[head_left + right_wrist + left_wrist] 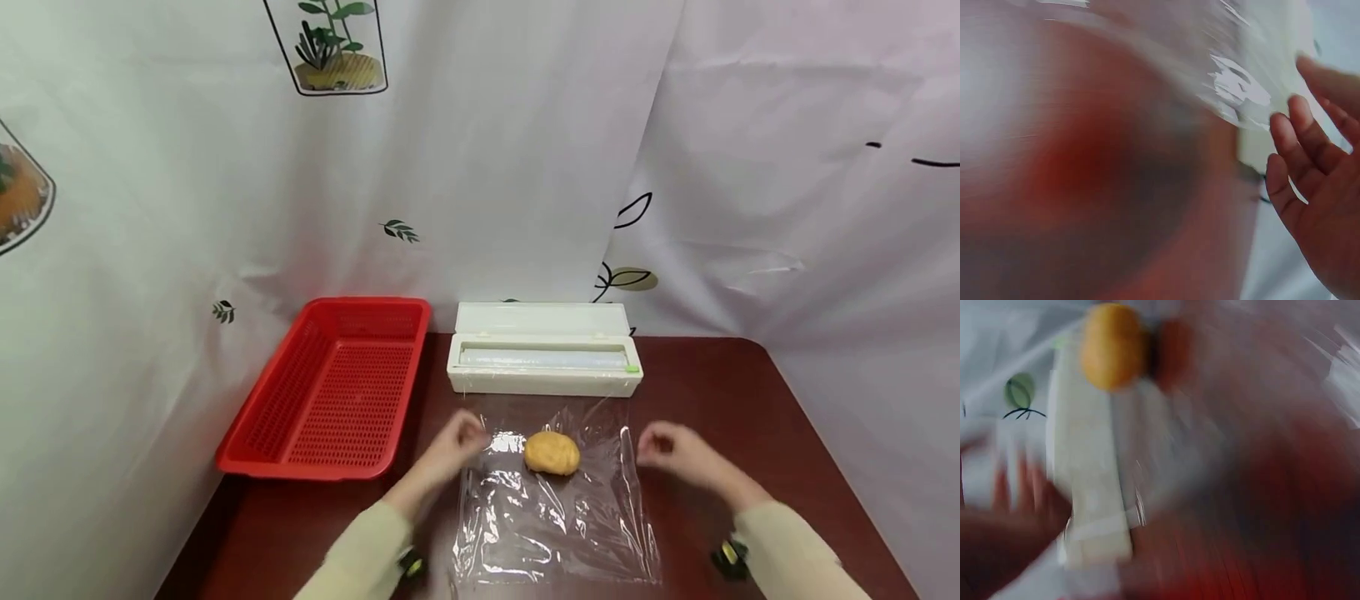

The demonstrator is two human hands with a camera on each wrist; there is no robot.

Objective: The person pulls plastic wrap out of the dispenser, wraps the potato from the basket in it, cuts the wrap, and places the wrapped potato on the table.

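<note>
Nearest are two pale sleeves (791, 550), with a small dark device (729, 557) at each wrist. Past them, the left hand (456, 443) is blurred in the head view, thumb and fingers loosely bent at the near side of the plastic film's left edge; the left wrist view, also smeared, shows its fingers relaxed. Whether it touches the film I cannot tell. The right hand (678, 454) looks bent from the head, but the right wrist view shows its fingers apart and relaxed, just beside the film's right edge.

Between the hands the clear plastic film (525, 521) lies wrinkled on the dark red bench (705, 400), with a yellow lump (552, 452) on it; the head and left wrist views show this lump. Left of the left hand sits a red basket (352, 400). Beyond both hands is a white box (543, 382); only the head view shows clearly its raised lid (542, 318) and the roll (542, 358) inside. Behind hangs a patterned white sheet (510, 167).
</note>
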